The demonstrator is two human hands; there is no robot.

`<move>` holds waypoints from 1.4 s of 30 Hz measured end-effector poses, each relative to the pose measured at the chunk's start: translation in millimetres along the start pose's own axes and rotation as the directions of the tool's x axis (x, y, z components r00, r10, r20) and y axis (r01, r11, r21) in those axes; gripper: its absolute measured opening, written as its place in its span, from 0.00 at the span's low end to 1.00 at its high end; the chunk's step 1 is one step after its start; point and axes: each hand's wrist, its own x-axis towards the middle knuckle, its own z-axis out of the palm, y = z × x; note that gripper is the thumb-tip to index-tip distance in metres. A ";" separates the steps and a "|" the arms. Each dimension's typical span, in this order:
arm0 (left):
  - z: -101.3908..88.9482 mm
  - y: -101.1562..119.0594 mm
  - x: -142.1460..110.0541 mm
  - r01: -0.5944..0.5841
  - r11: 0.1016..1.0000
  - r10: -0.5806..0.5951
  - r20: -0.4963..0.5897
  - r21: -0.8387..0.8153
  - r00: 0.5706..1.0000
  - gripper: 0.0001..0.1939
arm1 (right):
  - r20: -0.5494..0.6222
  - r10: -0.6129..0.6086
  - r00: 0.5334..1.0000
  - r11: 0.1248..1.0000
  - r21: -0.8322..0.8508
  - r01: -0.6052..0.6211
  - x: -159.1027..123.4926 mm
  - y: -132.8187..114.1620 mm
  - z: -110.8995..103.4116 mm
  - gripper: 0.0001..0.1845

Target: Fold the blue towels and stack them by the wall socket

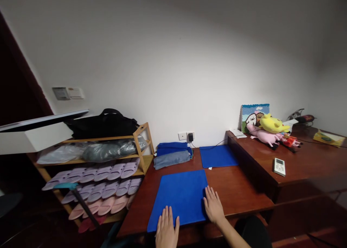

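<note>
A blue cloth (pixel 181 194) lies spread flat on the reddish-brown table (pixel 233 190), its near edge along the table's front. My left hand (pixel 167 228) rests on the cloth's near left part, palm down with fingers stretched out. At the cloth's right edge, my right hand (pixel 213 204) lies flat with its fingers extended, partly over the cloth. Neither hand grips anything. Behind, a second blue cloth (pixel 218 156) is laid flat near the wall. To its left sit folded blue cloths (pixel 172 147) with a rolled grey-blue cloth (pixel 172 159) in front.
On the left stands a wooden shoe rack (pixel 142 161) with several slippers (pixel 108 172) and a black bag (pixel 105 123) on top. A higher desk (pixel 303 165) at right carries plush toys (pixel 267 134) and a white remote (pixel 279 166). A plug (pixel 191 136) with a cable sits in the wall.
</note>
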 end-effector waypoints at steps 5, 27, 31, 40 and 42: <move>7.2 -10.1 -0.5 -0.002 1.000 0.002 0.054 0.001 0.999 0.39 | 0.080 0.028 0.996 0.999 0.027 -0.030 28.3 1.3 -10.2 0.36; 0.7 49.8 111.4 -0.184 0.973 0.222 0.345 -0.141 0.912 0.37 | 0.089 0.004 0.996 1.000 -0.018 -0.003 34.7 2.6 8.0 0.36; -14.4 -29.5 107.9 -0.039 0.999 0.044 0.347 -0.022 0.937 0.38 | 0.098 0.016 0.995 1.000 -0.015 -0.014 33.5 2.1 6.8 0.36; -20.4 -67.1 100.1 0.058 0.997 -0.040 0.315 -0.047 0.948 0.42 | 0.108 0.037 0.993 0.998 -0.046 -0.032 44.0 4.3 18.8 0.36; -20.5 -65.3 100.3 0.063 0.997 -0.044 0.315 -0.051 0.948 0.43 | 0.091 0.031 0.995 0.999 -0.032 -0.028 52.4 1.3 16.8 0.36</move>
